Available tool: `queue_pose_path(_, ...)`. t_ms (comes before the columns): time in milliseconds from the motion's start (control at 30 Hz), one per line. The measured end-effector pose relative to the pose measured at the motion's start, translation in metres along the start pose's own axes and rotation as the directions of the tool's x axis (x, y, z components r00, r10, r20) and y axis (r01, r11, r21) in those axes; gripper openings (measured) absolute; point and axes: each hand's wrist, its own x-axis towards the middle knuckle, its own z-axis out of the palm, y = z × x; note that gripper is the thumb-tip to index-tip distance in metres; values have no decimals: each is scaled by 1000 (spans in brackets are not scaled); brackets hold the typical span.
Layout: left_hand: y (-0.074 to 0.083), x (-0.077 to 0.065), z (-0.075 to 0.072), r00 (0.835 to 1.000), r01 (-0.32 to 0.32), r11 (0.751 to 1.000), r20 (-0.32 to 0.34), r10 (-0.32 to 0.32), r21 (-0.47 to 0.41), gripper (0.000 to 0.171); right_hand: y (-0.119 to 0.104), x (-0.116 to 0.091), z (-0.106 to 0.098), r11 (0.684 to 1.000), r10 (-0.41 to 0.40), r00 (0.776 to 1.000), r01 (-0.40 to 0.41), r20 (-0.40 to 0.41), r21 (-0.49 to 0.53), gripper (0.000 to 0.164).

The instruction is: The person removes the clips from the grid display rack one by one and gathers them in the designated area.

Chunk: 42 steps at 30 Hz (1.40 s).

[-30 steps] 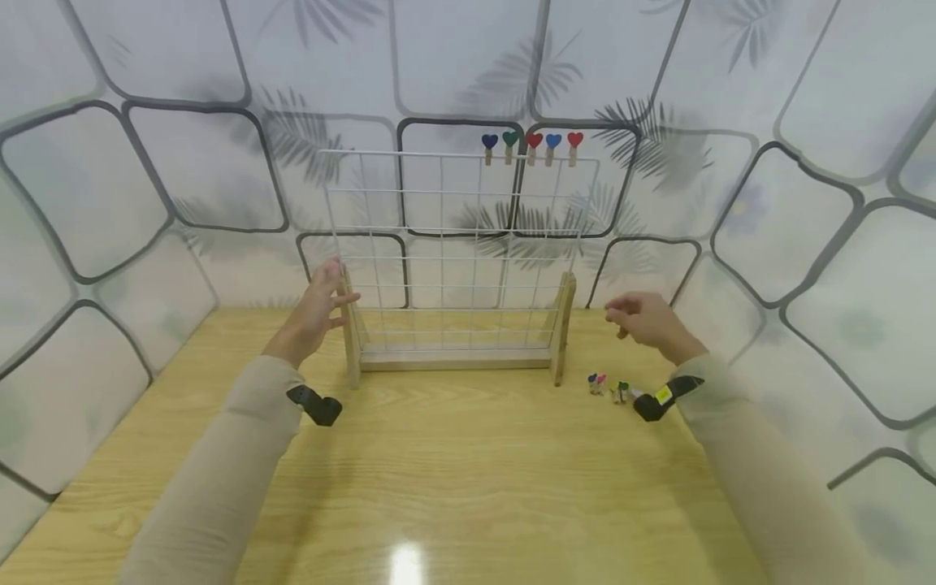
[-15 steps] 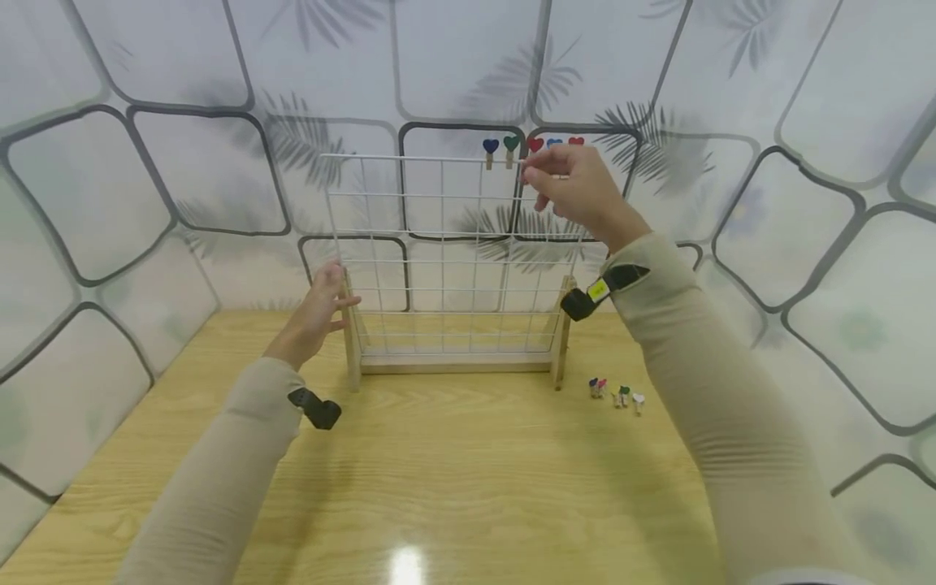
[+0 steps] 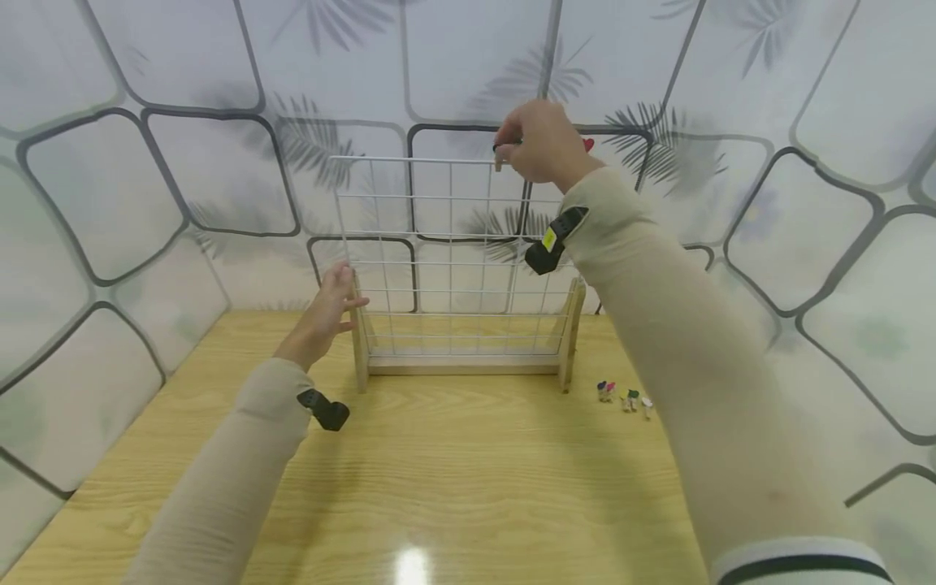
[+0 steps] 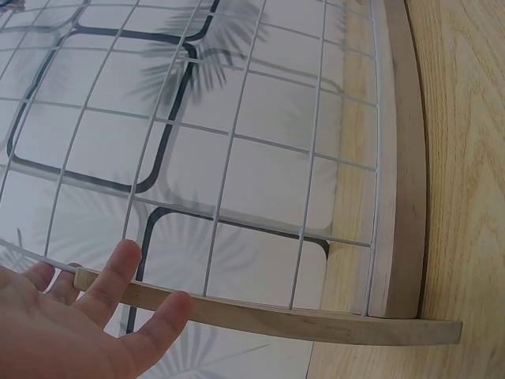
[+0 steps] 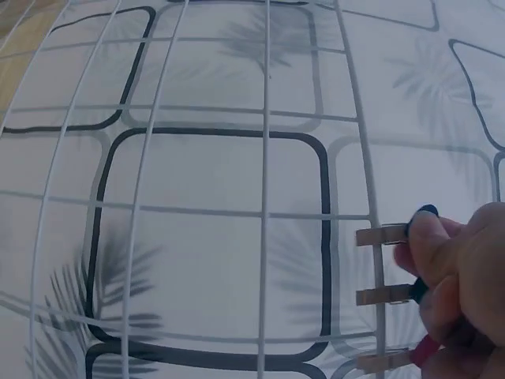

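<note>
A white wire grid rack with a wooden base (image 3: 464,369) stands at the back of the table. At its top wire my right hand (image 3: 539,146) pinches the dark blue heart of a small wooden clothespin (image 5: 383,234), which sits across that wire. Beside it in the right wrist view are a dark-hearted clothespin (image 5: 384,294) and a red-hearted clothespin (image 5: 390,361), partly behind my fingers. The other clipped pins are mostly hidden by my hand. My left hand (image 3: 325,313) rests against the rack's left wooden upright (image 4: 268,317), fingers extended over it.
Several loose heart clothespins (image 3: 630,400) lie on the wooden table (image 3: 453,479) to the right of the rack. A patterned cloth wall (image 3: 468,73) surrounds the table at the back and sides.
My right hand has risen from beside the rack to its top wire, then moved left to the dark blue clothespin and taken hold of it. The left hand has stayed at the upright.
</note>
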Motion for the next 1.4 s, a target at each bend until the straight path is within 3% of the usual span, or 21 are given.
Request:
queue_pose_path(100,-1,0,1,1000,4,1000,3,-4,-1,70,-2,-2,5,992,54,992,-41,-115,119,24)
queue_pose_path(167,-2,1,1,1000,6,1000,5,-6,-4,69,1,-6,7,959,77,986,-33,-148,281,23)
queue_pose_path(267,-2,1,1,1000,4,1000,7,-3,-12,69,7,-20,9,866,83,992,-26,-93,499,24)
queue_pose_path(333,-2,2,0,1000,0,1000,8,0,-9,69,16,-31,12,810,78,997,-51,-21,584,24)
queue_pose_path(400,-1,2,-1,1000,-3,1000,11,3,-5,69,25,-44,19,783,71,997,-67,18,619,25)
queue_pose_path(633,1,4,-3,1000,6,1000,16,-7,12,67,79,-93,51,784,116,988,-152,98,602,25)
queue_pose_path(867,-2,3,-3,1000,13,1000,9,-13,3,67,144,-147,78,720,170,971,-240,169,652,32)
queue_pose_path(933,-2,2,-3,1000,11,1000,5,-11,2,68,163,-160,85,719,189,963,-268,191,641,33)
queue_pose_path(1200,-3,2,-2,1000,11,1000,3,-11,-6,69,233,-213,113,795,279,925,-373,257,479,39)
queue_pose_path(1400,-3,3,-2,1000,9,1000,0,-9,-7,69,270,-240,137,808,335,884,-448,328,383,44)
